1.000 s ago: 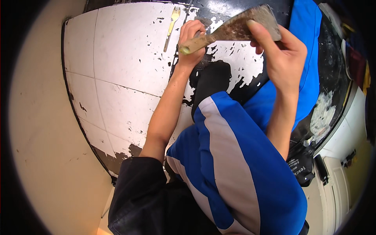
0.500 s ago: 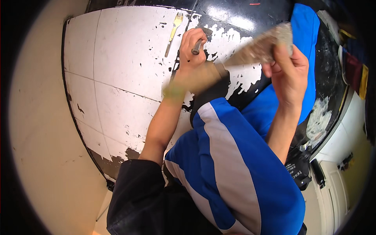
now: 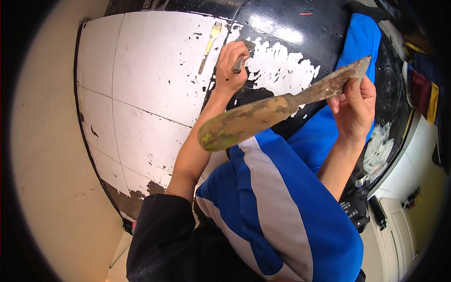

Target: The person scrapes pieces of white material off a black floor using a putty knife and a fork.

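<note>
My left hand (image 3: 231, 70) is closed round a metal chisel (image 3: 238, 64), its round end pointing toward me. A dark flat piece (image 3: 248, 44) shows just past the fingers, by the peeled edge of the black coating; whether it belongs to the chisel, I cannot tell. In my right hand (image 3: 354, 108), a putty knife (image 3: 249, 120) is pinched by its rusty, widening blade. Its worn wooden handle, stained green at the end, points left and hangs in the air over my left forearm. A fork (image 3: 211, 44) with a yellow part lies left of my left hand.
White tiles (image 3: 145, 70) with seams and dark flecks spread to the left, beside a pale wall (image 3: 51, 131). Glossy black coating (image 3: 291, 23) covers the far side. My blue-trousered legs (image 3: 291, 188) take up the middle and right. A black bag (image 3: 354, 209) lies at the right.
My right hand and the putty knife have moved down and slightly right. The handle, blurred before, now shows sharply and sits lower. My left hand keeps its grip on the chisel, nearly still.
</note>
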{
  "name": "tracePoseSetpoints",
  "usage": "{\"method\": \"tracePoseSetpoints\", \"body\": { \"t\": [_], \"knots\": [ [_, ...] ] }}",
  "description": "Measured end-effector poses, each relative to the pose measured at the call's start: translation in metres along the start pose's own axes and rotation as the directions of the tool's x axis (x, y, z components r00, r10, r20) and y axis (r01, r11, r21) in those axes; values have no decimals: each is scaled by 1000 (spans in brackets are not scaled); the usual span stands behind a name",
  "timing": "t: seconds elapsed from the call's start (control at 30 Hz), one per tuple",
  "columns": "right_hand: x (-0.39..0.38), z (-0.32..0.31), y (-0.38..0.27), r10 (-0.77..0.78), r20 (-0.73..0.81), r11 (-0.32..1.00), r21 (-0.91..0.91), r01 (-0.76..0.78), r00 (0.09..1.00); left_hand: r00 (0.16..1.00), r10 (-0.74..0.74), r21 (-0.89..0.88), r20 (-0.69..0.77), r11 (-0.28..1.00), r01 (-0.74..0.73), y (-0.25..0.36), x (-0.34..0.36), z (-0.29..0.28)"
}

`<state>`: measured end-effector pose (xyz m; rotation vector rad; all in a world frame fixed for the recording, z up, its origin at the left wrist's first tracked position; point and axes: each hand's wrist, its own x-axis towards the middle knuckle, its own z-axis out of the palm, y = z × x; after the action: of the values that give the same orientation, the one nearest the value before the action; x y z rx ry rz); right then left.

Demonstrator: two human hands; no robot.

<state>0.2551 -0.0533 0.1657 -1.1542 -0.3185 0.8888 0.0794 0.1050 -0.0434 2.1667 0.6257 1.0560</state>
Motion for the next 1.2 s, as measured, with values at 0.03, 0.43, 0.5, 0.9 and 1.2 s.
{"method": "tracePoseSetpoints", "body": {
  "t": [0.03,0.43,0.5,0.9,1.2],
  "knots": [
    [1,-6,1,-10,39,997,-78,13,999,1000,-6,-14,-26,1000,6,3,-1,0],
    [0,-10,2,38,3,921,-387,-34,999,1000,0,19,13,1000,0,5,2,-3],
    [-6,-9,0,42,83,984,-178,-27,996,1000,6,-2,-3,1000,-6,3,2,-1],
    [10,-9,12,76,-35,779,-621,-81,997,999,35,44,8,998,-35,2,1,-4],
    [6,-17,11,97,-78,779,-615,-125,992,999,32,42,-14,999,-31,2,1,-2]
  ]
}}
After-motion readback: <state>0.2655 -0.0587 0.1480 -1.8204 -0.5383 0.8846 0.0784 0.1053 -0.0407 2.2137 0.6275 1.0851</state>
